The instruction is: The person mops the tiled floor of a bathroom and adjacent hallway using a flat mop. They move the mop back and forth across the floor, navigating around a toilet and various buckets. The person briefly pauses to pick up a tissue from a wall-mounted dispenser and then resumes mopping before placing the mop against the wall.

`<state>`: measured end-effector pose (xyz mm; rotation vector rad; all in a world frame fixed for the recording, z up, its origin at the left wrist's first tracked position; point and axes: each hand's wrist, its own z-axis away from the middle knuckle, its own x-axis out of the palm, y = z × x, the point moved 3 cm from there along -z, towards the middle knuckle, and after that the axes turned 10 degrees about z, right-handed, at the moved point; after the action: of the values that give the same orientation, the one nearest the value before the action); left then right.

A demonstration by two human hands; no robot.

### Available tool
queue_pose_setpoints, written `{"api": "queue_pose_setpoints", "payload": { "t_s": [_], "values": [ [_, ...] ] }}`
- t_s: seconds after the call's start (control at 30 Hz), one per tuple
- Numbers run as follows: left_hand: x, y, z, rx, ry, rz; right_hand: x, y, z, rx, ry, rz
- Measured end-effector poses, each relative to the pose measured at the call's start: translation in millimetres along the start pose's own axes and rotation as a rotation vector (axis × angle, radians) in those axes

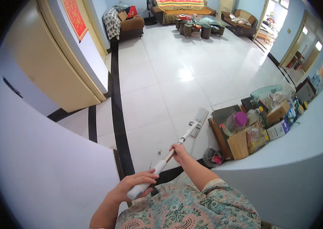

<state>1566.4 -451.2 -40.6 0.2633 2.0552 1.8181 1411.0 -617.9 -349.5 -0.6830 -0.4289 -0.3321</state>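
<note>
Though near mop [187, 133], pink [217, 158] inside bin [207, 157]

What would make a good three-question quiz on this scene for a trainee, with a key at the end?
1. Which hand holds the flat mop nearer the mop head?
2. Fill in: the clear jar has a ____ lid.
3. True or false: the mop head lies on the sofa.

Key:
1. The right hand.
2. Purple.
3. False; it lies on the tiled floor.
</note>
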Motion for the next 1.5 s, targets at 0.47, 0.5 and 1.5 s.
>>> {"api": "queue_pose_setpoints", "payload": {
  "t_s": [0.47, 0.5, 1.5],
  "values": [
    [-18, -67, -320, 0.077, -0.052, -0.082, -38, -262, -168, -0.175, 0.110, 0.053],
    [-19, -71, -334, 0.039, -0.066, -0.022, -41, -270, -181, -0.146, 0.100, 0.056],
    [99, -38, 51, -0.210, 1.344, 0.029, 95, 45, -31, 0.348, -0.490, 1.401]
  ]
}}
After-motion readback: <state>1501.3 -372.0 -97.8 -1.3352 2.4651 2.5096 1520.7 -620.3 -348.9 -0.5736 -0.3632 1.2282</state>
